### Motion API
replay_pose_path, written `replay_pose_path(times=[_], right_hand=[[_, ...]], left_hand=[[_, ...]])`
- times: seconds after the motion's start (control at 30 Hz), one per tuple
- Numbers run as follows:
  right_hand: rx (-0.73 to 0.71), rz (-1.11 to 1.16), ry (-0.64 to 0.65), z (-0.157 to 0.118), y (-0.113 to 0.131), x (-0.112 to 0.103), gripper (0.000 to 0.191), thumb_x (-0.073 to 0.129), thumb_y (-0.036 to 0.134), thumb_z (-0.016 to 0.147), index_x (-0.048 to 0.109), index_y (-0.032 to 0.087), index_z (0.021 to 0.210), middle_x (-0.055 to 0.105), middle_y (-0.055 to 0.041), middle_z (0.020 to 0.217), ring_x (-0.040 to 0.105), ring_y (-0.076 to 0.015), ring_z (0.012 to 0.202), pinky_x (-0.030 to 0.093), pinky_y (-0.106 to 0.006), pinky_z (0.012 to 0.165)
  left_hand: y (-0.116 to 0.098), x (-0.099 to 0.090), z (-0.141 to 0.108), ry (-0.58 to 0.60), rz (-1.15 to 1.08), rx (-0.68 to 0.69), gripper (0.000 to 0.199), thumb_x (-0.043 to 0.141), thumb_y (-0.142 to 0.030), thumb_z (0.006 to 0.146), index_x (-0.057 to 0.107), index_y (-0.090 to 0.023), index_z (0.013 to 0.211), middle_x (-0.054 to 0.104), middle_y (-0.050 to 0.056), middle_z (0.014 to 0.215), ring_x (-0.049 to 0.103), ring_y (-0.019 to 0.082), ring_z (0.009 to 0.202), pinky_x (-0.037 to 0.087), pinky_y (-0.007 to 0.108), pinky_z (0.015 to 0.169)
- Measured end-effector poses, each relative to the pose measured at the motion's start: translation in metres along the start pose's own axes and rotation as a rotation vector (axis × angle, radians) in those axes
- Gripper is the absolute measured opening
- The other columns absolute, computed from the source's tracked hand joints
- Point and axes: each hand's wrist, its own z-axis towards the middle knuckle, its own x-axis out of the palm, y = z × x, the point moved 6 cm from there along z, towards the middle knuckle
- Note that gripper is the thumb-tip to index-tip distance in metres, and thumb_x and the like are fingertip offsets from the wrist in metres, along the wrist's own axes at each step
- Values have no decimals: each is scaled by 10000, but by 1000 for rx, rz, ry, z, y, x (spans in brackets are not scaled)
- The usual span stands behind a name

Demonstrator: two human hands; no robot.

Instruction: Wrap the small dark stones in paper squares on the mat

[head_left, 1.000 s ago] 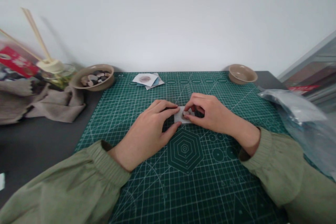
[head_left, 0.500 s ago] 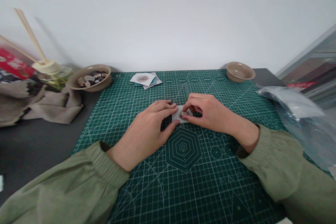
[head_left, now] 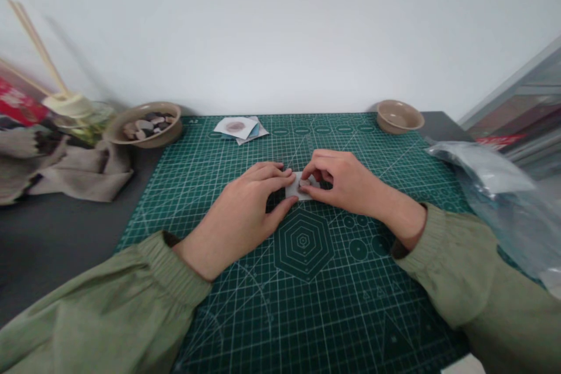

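Note:
A small white card (head_left: 293, 188) lies on the green cutting mat (head_left: 302, 310), near its middle. My left hand (head_left: 248, 210) rests at the card's left edge, thumb and fingers apart, fingertips touching it. Over the right part of the card, my right hand (head_left: 344, 182) pinches a small pale stone (head_left: 304, 183) between thumb and fingers. The stone is low over or on the card; whether it touches cannot be made out. Part of the card is hidden beneath the right fingers.
At the back left stands a brown bowl (head_left: 173, 133) of stones; an overlapping stack of cards (head_left: 235, 127) lies right of it. Another brown bowl (head_left: 398, 117) is back right. Clear plastic (head_left: 504, 187) lies right, crumpled cloth (head_left: 85, 169) and a reed bottle (head_left: 72, 106) left.
The view has shifted slightly, so everything appears a little higher and further left. Both hands keep nearly the same pose around the card, and the stone stays in my right fingers.

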Motion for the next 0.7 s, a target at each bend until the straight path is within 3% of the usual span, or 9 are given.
replay_pose_path(times=[0.37,0.7], right_hand=[[-27,48,57,-5,7,0,83,799,190,918,754,146,971,628,1,864,561,-127,735,435,-270,695],[-4,21,9,-4,-4,-6,92,808,234,926,761,157,942,621,1,831,580,-144,755,432,-287,713]], left_hand=[[-1,0,-1,-1,24,-3,387,664,-378,1041,745,-195,1372,739,110,1402,638,322,1383,547,522,1181],[-4,-3,-1,-2,19,-5,379,664,-350,1037,750,-167,1358,724,131,1411,656,325,1351,556,524,1161]])
